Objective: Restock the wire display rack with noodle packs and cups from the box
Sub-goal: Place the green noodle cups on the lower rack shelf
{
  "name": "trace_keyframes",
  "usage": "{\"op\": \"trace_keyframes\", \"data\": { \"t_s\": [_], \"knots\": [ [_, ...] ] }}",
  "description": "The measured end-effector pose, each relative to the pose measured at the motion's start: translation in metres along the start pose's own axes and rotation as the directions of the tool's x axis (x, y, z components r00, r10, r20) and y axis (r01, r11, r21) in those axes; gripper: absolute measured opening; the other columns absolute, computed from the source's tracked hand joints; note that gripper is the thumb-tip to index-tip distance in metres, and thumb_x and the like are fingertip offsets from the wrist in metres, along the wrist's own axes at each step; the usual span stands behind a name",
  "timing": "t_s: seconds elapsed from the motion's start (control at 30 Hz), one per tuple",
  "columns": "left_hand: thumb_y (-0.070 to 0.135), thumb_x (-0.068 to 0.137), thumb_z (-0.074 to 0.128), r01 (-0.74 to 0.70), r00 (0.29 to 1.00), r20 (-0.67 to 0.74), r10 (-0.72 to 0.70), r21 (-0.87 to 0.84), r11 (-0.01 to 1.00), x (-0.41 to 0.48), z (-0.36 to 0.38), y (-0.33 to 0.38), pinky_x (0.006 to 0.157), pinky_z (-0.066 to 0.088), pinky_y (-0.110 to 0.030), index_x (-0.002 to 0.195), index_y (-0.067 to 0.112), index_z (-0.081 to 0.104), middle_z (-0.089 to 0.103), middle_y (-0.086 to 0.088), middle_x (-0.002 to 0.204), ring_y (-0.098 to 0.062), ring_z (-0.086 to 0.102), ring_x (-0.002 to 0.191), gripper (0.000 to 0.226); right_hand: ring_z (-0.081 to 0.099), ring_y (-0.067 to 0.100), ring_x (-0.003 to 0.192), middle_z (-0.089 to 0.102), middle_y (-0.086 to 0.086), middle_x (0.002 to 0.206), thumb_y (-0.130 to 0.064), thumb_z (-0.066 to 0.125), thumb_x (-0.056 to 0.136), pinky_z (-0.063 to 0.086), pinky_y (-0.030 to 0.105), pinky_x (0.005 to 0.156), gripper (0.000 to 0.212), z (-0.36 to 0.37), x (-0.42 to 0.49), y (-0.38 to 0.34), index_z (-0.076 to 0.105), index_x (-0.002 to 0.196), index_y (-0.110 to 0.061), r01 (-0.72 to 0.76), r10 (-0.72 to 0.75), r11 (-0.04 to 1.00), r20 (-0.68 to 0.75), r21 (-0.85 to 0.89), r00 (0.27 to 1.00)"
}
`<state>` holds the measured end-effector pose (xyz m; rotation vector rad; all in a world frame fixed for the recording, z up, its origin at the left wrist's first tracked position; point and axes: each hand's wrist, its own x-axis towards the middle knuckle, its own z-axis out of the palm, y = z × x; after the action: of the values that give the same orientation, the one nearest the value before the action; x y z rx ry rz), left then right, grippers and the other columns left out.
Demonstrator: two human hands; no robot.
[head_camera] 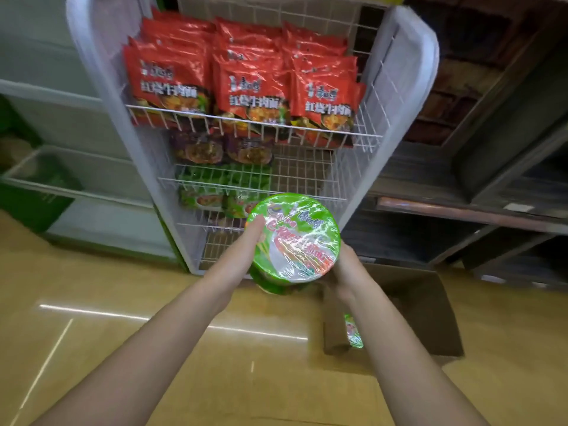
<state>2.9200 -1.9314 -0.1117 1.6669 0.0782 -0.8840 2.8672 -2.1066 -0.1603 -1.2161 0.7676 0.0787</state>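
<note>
Here, head view: every line below is from this one camera.
Green cup (293, 238): held in the air before the lower shelves of the wire rack (101, 87), with its lid toward the camera. It is not yet on a shelf.
Left hand (242, 253): at 9 o'clock of the cup, thumb on the lid edge and fingers clamped round the wall, probably because the film is slippery.
Right hand (344, 269): at 4 o'clock of the cup, against its wall as a support. Its fingers are hidden, so I cannot tell if they are apart or together.
Box (415, 302): open on the floor at 4 o'clock of the cup, near the rack's foot, which keeps the carry short. A second cup (353, 330) shows inside.
Red packs (255, 87): on the top shelf at 12 o'clock, standing in rows with faces forward for buyers.
Purple packs (221, 149), green packs (212, 192): on the shelves below, on the left side.
Next step, my judgement: set the cup on a low shelf.
</note>
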Motion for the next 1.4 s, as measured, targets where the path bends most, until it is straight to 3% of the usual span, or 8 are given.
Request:
{"op": "trace_keyframes", "data": {
  "t_s": [0.2, 0.47, 0.83, 0.97, 1.07, 1.13, 1.27, 1.4],
  "knots": [
    [0.067, 0.093, 0.033, 0.047, 0.997, -0.059, -0.052, -0.083, 0.995, 0.011, -0.072, -0.008, 0.071, 0.050, -0.029, 0.103, 0.037, 0.062, 0.070, 0.008, 0.102, -0.009, 0.065, 0.093, 0.043, 0.065, 0.033, 0.109, 0.075, 0.006, 0.106, -0.041, 0.057, 0.093, 0.044, 0.055, 0.105, 0.033, 0.075, 0.024, 0.014, 0.070, 0.112, -0.018, -0.021, 0.023, 0.999, 0.039, -0.046, 0.999],
    [0.064, 0.094, 0.037, 0.071, 0.990, -0.111, -0.091, -0.172, 0.983, 0.080, -0.091, -0.036, 0.095, 0.048, -0.042, 0.104, 0.042, 0.059, 0.069, 0.010, 0.107, -0.012, 0.063, 0.101, 0.033, 0.067, 0.027, 0.106, 0.075, 0.004, 0.105, -0.037, 0.054, 0.097, 0.048, 0.047, 0.102, 0.029, 0.091, 0.096, 0.036, 0.070, 0.111, -0.017, -0.042, 0.044, 0.999, 0.074, -0.025, 0.996],
    [0.068, 0.090, 0.042, 0.125, 0.979, -0.129, -0.156, -0.218, 0.968, 0.258, -0.113, -0.165, 0.100, 0.049, -0.043, 0.127, 0.038, 0.057, 0.068, 0.011, 0.121, -0.010, 0.066, 0.107, 0.049, 0.068, 0.024, 0.106, 0.073, 0.001, 0.112, -0.039, 0.044, 0.101, 0.052, 0.045, 0.096, 0.032, 0.090, 0.282, 0.157, 0.067, 0.117, -0.022, -0.086, 0.106, 0.986, 0.140, -0.145, 0.984],
    [0.066, 0.087, 0.047, 0.133, 0.973, -0.151, -0.174, -0.250, 0.959, 0.338, -0.135, -0.240, 0.103, 0.046, -0.048, 0.118, 0.038, 0.061, 0.072, 0.008, 0.113, -0.015, 0.067, 0.106, 0.044, 0.068, 0.020, 0.098, 0.075, -0.001, 0.101, -0.035, 0.039, 0.103, 0.053, 0.038, 0.091, 0.030, 0.101, 0.361, 0.233, 0.066, 0.110, -0.022, -0.090, 0.112, 0.983, 0.139, -0.158, 0.984],
    [0.071, 0.079, 0.051, 0.144, 0.974, -0.132, -0.183, -0.257, 0.956, 0.398, -0.155, -0.298, 0.103, 0.045, -0.051, 0.125, 0.034, 0.060, 0.072, 0.005, 0.115, -0.019, 0.067, 0.108, 0.060, 0.066, 0.023, 0.107, 0.072, 0.003, 0.114, -0.039, 0.038, 0.104, 0.049, 0.044, 0.100, 0.035, 0.114, 0.421, 0.295, 0.065, 0.118, -0.021, -0.106, 0.129, 0.975, 0.110, -0.197, 0.985],
    [0.065, 0.088, 0.047, 0.131, 0.973, -0.152, -0.173, -0.255, 0.958, 0.429, -0.169, -0.322, 0.100, 0.048, -0.048, 0.120, 0.032, 0.063, 0.073, 0.005, 0.111, -0.018, 0.068, 0.106, 0.049, 0.066, 0.025, 0.108, 0.072, 0.005, 0.114, -0.040, 0.040, 0.103, 0.048, 0.048, 0.102, 0.036, 0.121, 0.454, 0.320, 0.066, 0.117, -0.020, -0.104, 0.129, 0.971, 0.107, -0.216, 0.986],
    [0.056, 0.095, 0.040, 0.071, 0.974, -0.194, -0.114, -0.214, 0.974, 0.494, -0.189, -0.343, 0.090, 0.053, -0.040, 0.096, 0.029, 0.071, 0.076, 0.005, 0.097, -0.015, 0.070, 0.097, 0.041, 0.071, 0.016, 0.084, 0.076, 0.000, 0.088, -0.030, 0.040, 0.103, 0.054, 0.033, 0.080, 0.033, 0.138, 0.516, 0.341, 0.069, 0.097, -0.014, -0.046, 0.074, 0.976, 0.128, -0.214, 0.989],
    [0.088, 0.062, 0.051, -0.041, 0.956, -0.291, -0.028, -0.228, 0.973, 0.541, -0.199, -0.342, 0.095, 0.051, -0.050, 0.099, 0.028, 0.072, 0.075, -0.003, 0.105, -0.025, 0.068, 0.101, 0.074, 0.067, 0.021, 0.089, 0.074, 0.000, 0.091, -0.045, 0.038, 0.102, 0.052, 0.039, 0.087, 0.044, 0.155, 0.565, 0.337, 0.071, 0.086, -0.021, -0.004, 0.027, 0.984, 0.129, -0.176, 0.991]
  ]
}}
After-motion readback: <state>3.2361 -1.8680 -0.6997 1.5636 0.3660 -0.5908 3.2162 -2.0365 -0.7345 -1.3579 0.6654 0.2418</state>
